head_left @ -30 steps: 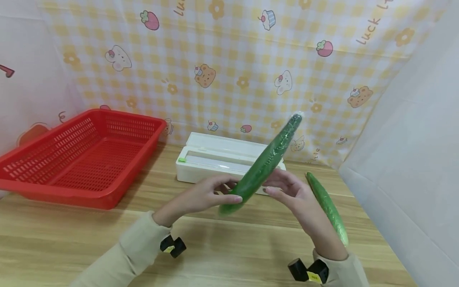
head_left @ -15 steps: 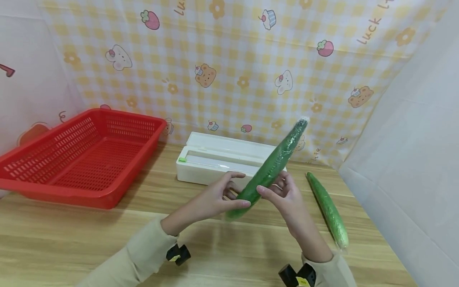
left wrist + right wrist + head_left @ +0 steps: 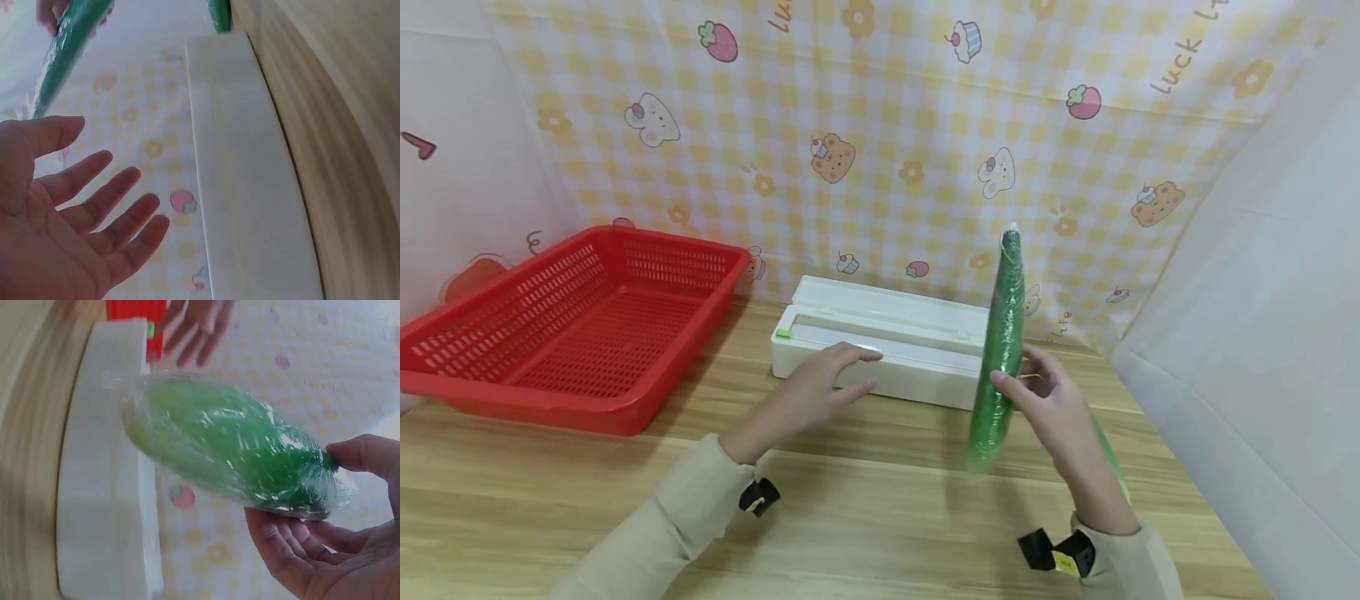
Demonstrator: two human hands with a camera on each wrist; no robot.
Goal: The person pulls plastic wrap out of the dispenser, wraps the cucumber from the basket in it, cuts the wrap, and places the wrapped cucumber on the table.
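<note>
A cucumber wrapped in cling film (image 3: 1002,333) is held nearly upright above the table by my right hand (image 3: 1052,404). In the right wrist view the thumb and fingers pinch the wrapped cucumber (image 3: 225,444) from both sides, with film bunched at its ends. My left hand (image 3: 816,387) holds nothing; its fingers are spread in front of the white cling film dispenser (image 3: 880,379). The left wrist view shows that left hand (image 3: 75,212) palm up with relaxed fingers. A second wrapped cucumber (image 3: 1109,457) lies on the table, mostly hidden behind my right forearm.
A red plastic basket (image 3: 625,408) stands at the left on the wooden table (image 3: 880,533). The dispenser's lid (image 3: 887,302) is raised at the back. A checked cloth (image 3: 910,125) hangs behind, and a white sheet (image 3: 1247,333) borders the right side.
My left hand has let go of the cucumber and moved left. My right hand has carried the cucumber to the right and turned it from slanted to nearly upright.
</note>
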